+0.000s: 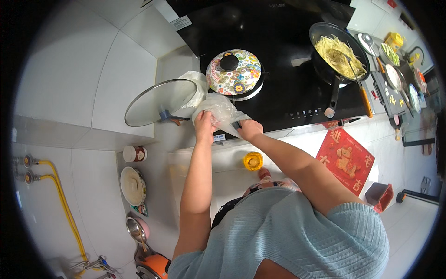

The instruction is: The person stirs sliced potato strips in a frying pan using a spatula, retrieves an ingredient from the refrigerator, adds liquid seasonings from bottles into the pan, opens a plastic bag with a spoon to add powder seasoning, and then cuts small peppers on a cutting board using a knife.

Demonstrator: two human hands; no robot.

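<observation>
A clear plastic bag point(223, 106) with pale contents is bunched at the front left of the black glass cooktop point(278, 94). Its near side is gripped in my left hand point(205, 126). My right hand point(251, 129) is closed at the bag's mouth, around what looks like a dark handle point(237, 125); whatever part lies inside the bag is hidden. Just behind the bag, a flower-patterned lid point(237, 75) with a black knob covers a pot on the left burner. A glass lid point(162, 101) leans to the left of my hands.
A black wok point(315, 64) of pale shredded food point(338, 55) sits on the right burner, a wooden-handled spatula point(364, 99) in it. Farther right are a cutting board point(390, 94) and plates. A jar point(135, 153) and bowl point(133, 185) stand left; a red mat point(345, 160) lies on the floor.
</observation>
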